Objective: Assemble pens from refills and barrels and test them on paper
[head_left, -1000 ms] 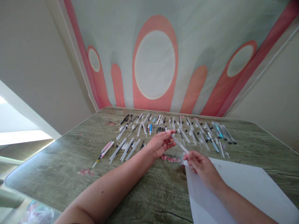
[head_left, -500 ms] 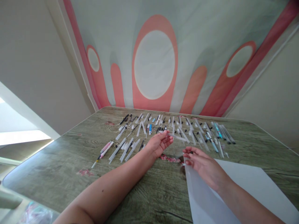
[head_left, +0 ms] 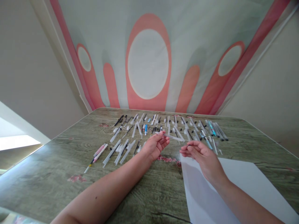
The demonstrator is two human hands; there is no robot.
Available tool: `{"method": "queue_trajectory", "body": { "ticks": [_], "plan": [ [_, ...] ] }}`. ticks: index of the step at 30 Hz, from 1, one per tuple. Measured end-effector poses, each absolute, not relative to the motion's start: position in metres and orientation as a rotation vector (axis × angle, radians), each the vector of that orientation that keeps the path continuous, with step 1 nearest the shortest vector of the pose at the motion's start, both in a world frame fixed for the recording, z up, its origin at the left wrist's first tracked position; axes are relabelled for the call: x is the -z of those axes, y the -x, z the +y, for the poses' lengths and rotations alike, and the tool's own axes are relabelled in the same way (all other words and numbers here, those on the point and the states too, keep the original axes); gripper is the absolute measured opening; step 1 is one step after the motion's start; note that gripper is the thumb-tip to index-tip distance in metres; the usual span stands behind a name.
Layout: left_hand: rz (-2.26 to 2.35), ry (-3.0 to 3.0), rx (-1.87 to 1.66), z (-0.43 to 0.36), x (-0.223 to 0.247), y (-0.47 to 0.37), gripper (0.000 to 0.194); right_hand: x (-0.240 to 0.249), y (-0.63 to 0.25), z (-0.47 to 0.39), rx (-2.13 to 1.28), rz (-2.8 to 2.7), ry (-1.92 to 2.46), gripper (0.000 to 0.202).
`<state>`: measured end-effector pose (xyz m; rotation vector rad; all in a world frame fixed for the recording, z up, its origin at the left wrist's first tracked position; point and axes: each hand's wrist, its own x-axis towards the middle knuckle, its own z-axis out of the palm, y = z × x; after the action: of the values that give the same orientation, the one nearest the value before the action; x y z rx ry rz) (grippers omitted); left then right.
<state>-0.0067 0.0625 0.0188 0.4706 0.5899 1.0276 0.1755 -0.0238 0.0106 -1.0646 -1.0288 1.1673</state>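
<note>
My left hand [head_left: 156, 145] is turned palm up over the middle of the table, thumb and forefinger pinched on a clear pen barrel [head_left: 174, 137] that points right. To its right, my right hand [head_left: 198, 152] is above the corner of a white sheet [head_left: 224, 186], fingers curled together around a small dark piece that barely shows between thumb and forefinger. Behind both hands lie rows of clear barrels, black caps and refills, with a blue pen part [head_left: 146, 129] among them.
Clear barrels [head_left: 127, 151] lie at the left front of the rows, beside pink and white pens [head_left: 99, 152]. Grey capped pens [head_left: 220, 131] sit at the right end. The wood-patterned table [head_left: 149, 193] meets a patterned backdrop [head_left: 149, 104].
The view has shifted slightly, moving the scene left. My right hand has turned, its fingers drawn closer together around the small dark piece. My left hand keeps its hold on the barrel.
</note>
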Motion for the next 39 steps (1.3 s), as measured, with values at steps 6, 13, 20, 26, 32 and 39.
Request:
{"method": "queue_trajectory", "body": {
  "ticks": [6,13,20,26,32,39],
  "plan": [
    [0.581,-0.461,-1.013,0.0582,-0.0233,0.0059,0.011,-0.0091,-0.1772,-0.0231,-1.221,-0.938,1.055,0.034],
    [0.579,-0.448,-0.996,0.0580,-0.0235,0.0053,0.011,-0.0101,-0.1757,-0.0234,-1.271,-0.885,1.019,0.031],
    [0.575,-0.453,-0.992,0.0588,-0.0217,0.0058,0.013,-0.0090,-0.1771,-0.0229,-1.210,-0.905,1.035,0.023],
    [0.562,-0.460,-0.983,0.0591,-0.0198,0.0066,0.014,-0.0118,-0.1764,-0.0251,-1.196,-0.929,1.016,0.017],
    [0.573,-0.459,-0.981,0.0592,-0.0191,0.0064,0.014,-0.0108,-0.1726,-0.0258,-1.157,-0.995,1.051,0.016],
    [0.599,-0.454,-0.987,0.0604,-0.0186,0.0058,0.012,-0.0069,-0.1742,-0.0247,-1.037,-1.139,1.201,0.020]
  ]
}}
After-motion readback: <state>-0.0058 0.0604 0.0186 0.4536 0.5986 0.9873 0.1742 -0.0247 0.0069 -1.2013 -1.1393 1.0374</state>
